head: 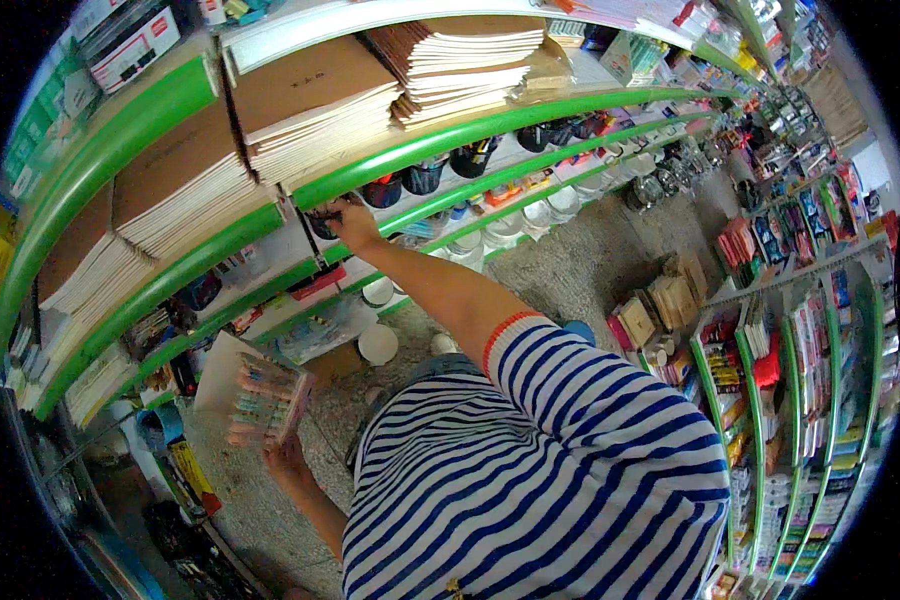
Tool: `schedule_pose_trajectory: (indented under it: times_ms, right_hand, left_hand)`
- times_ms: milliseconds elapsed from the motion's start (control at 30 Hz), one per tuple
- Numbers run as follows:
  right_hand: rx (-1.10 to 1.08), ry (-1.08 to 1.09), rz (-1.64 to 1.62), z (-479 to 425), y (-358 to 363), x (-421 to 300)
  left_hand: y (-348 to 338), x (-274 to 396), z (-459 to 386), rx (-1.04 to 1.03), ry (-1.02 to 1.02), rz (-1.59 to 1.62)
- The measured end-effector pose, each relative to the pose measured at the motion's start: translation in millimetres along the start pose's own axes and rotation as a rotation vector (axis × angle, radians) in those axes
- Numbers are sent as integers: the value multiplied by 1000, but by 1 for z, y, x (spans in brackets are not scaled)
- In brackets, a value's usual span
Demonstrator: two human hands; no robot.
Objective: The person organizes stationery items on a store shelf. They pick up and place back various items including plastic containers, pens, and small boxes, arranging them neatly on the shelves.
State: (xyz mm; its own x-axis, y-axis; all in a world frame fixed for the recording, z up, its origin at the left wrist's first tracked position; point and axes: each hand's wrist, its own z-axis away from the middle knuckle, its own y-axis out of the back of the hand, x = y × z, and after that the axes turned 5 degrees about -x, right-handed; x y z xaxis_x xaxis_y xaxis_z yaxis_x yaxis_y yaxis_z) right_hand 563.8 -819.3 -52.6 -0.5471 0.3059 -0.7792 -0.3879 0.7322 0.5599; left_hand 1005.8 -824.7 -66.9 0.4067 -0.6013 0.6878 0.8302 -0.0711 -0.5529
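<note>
My left hand (pixel 286 454) grips the lower end of an open display box (pixel 297 405), held low over the floor. Rows of pastel-coloured pen-like items (pixel 259 397) fill the box, and its pale lid flap (pixel 223 369) stands raised behind them. My right arm stretches up to the green-edged shelving. There my right hand (pixel 355 225) is at a small dark pen cup (pixel 321 226), just under the lip of the upper shelf. Its fingertips are partly hidden, so whether they hold the cup or something in it is unclear.
Stacked brown-covered paper pads (pixel 322 105) lie on the shelf above my right hand. More dark pen cups (pixel 424 178) line the shelf beyond it. White round containers (pixel 379 345) stand low by the floor. Packed shelves (pixel 787 405) rise to the right, with cardboard boxes (pixel 667 300) nearby.
</note>
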Motion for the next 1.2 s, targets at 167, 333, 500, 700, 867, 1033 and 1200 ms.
schedule_pose_trajectory:
  times_ms: [167, 333, 500, 700, 867, 1033, 1200]
  right_hand:
    - [79, -65, 80, -3, 3, 16]
    - [28, -41, 113, -6, 11, 21]
    - [47, -94, 138, -9, 12, 14]
    - [-10, 90, 97, 2, 29, 23]
    - [249, 28, -271, 38, 61, 73]
    - [592, -455, -552, -9, 165, 149]
    - [522, -611, -1013, -45, 210, 150]
  left_hand:
    - [-33, 7, 26, -29, -82, -119]
    - [-1, -3, 16, 28, -70, -129]
    - [14, -2, 13, -128, -69, -16]
    - [19, -15, -2, -37, -72, -51]
    - [11, -20, -5, -20, -43, -110]
    - [-13, -26, 9, 79, -68, -104]
    - [-27, -41, 11, -45, -36, 14]
